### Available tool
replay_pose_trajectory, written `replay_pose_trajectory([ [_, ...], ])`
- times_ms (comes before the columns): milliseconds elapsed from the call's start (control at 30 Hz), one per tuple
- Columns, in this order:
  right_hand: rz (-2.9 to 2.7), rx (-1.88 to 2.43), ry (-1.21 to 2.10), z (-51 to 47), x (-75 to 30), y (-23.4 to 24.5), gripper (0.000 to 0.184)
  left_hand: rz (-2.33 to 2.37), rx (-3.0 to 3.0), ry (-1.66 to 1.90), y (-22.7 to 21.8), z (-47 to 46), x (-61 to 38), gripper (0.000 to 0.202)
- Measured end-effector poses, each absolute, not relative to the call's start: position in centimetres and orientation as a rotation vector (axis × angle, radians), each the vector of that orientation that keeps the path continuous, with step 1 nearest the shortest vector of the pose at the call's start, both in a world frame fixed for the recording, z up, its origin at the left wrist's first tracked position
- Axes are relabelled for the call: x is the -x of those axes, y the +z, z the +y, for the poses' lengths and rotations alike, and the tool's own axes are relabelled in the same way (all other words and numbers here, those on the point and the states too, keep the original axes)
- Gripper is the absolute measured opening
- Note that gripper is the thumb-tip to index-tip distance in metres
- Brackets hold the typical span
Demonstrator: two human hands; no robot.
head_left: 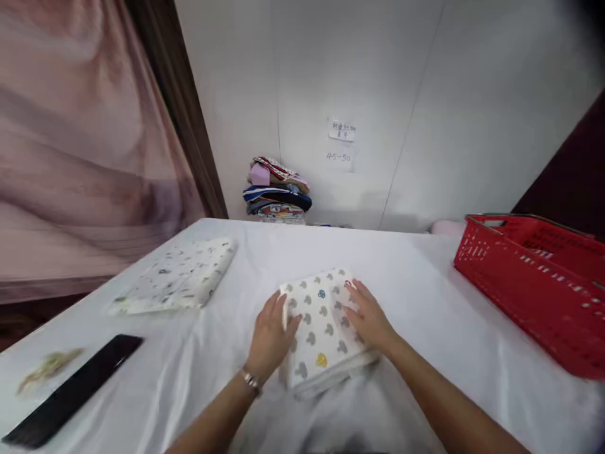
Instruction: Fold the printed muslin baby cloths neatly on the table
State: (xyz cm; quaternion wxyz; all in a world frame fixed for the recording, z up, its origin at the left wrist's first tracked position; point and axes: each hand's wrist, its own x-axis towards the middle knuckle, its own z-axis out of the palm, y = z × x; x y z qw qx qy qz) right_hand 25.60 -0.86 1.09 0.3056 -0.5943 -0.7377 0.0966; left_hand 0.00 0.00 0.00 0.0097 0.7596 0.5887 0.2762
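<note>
A white folded cloth printed with grey mushroom-like shapes and a few coloured ones lies in front of me on the white-covered table. Its layers show along the near edge. At its left edge is my left hand, thumb spread on top and fingers stretched along the side. My right hand rests on the right part of the cloth with fingers stretched out and apart. Neither hand is closed round the cloth.
Another folded patterned cloth lies at the left. Nearer are a long black object and a small blurred yellowish item. A red plastic basket stands at the right. Stacked fabrics rise beyond the far edge; a pink curtain hangs left.
</note>
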Motion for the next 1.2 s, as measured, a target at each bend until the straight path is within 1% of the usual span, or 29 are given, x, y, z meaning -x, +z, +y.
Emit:
replay_pose_trajectory([
  [67,-1.984,1.397,0.172,0.2,-23.3,2.5,0.053,1.769,-2.44,0.725,-0.4,-0.1,-2.9,0.054],
  [133,-2.03,1.35,0.122,1.4,-21.8,3.2,0.055,1.688,-2.482,0.621,-0.7,-0.4,-5.0,0.053],
  [233,-2.155,1.525,0.095,3.6,-21.8,2.2,0.058,1.62,-2.477,0.576,-0.8,-1.4,-6.2,0.052],
  [300,-2.23,1.761,0.147,5.0,-22.7,0.7,0.056,1.592,-2.428,0.585,-0.8,-2.3,-5.9,0.048],
  [367,-2.268,1.868,0.132,5.8,-23.6,-0.7,0.054,1.558,-2.356,0.609,-0.7,-3.5,-5.3,0.047],
  [467,-2.292,1.876,0.062,5.9,-24.1,-1.7,0.054,1.496,-2.25,0.657,-0.6,-5.6,-4.5,0.047],
  [567,-2.298,1.884,0.044,5.4,-24.0,-1.8,0.055,1.415,-2.186,0.689,-0.5,-7.9,-4.1,0.042],
  [667,-2.311,1.895,0.046,5.5,-24.2,-1.6,0.054,1.291,-2.146,0.698,-0.5,-10.2,-3.6,0.043],
  [767,-2.322,1.944,0.084,6.1,-24.2,-0.9,0.053,1.196,-2.102,0.83,-0.7,-11.0,-2.5,0.034],
  [833,-2.33,1.957,0.095,6.3,-23.5,0.0,0.053,1.243,-2.052,1.044,-0.9,-10.0,-1.3,0.025],
  [900,-2.356,1.912,0.078,5.7,-21.7,1.0,0.054,1.36,-1.964,1.241,-1.2,-7.5,0.1,0.025],
  [933,-2.379,1.864,0.081,5.1,-20.4,1.5,0.055,1.43,-1.903,1.283,-1.2,-5.9,0.8,0.027],
  [1000,-2.45,1.735,0.136,3.2,-17.7,2.2,0.057,1.606,-1.813,1.179,-1.4,-2.3,1.9,0.034],
  [1067,-2.536,1.523,0.345,1.0,-15.5,2.5,0.062,1.76,-1.802,0.984,-1.5,1.1,2.3,0.04],
  [1133,-2.589,1.426,0.52,-1.1,-14.4,2.2,0.069,1.81,-1.826,0.891,-1.7,3.8,2.0,0.044],
  [1200,-2.601,1.421,0.617,-2.6,-14.6,1.9,0.073,1.806,-1.846,0.868,-2.0,5.8,1.5,0.045],
])
